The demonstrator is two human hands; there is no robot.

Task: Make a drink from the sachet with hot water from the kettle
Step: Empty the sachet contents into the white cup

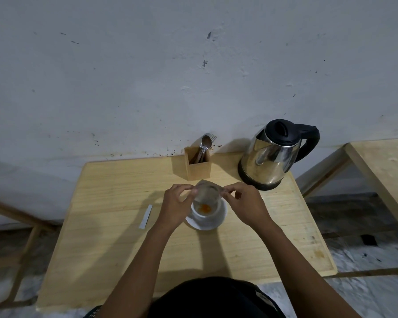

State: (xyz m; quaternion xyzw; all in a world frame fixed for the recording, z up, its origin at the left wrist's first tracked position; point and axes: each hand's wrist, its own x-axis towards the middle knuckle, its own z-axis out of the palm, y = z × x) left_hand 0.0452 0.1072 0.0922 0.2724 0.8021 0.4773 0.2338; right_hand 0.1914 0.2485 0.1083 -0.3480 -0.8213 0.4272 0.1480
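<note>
Scuffed grey wall behind, pale wooden bench (115, 226) in front, and the sachet stage is well under way. Both hands are up over the white cup (207, 213), which sits on its saucer (218, 222) near the middle of the bench. Left hand (177, 206) and right hand (244, 204) each pinch an upper corner of the opened sachet (207, 191), fingertips closed on it, mouth tipped down into the cup. Orange powder (205, 208) already lies in the bottom, so emptying looks nearly done, though I can't tell how much is left inside the packet. A torn-off strip (146, 216) lies on the bench to the left, well apart from the saucer. Steel kettle (271, 157) stands on its base at the back right, lid down, untouched; no water in the cup yet. Spoons (203, 148) wait in the wooden holder (198, 167) just behind the hands. Pouring and stirring remain, by my reckoning.
</note>
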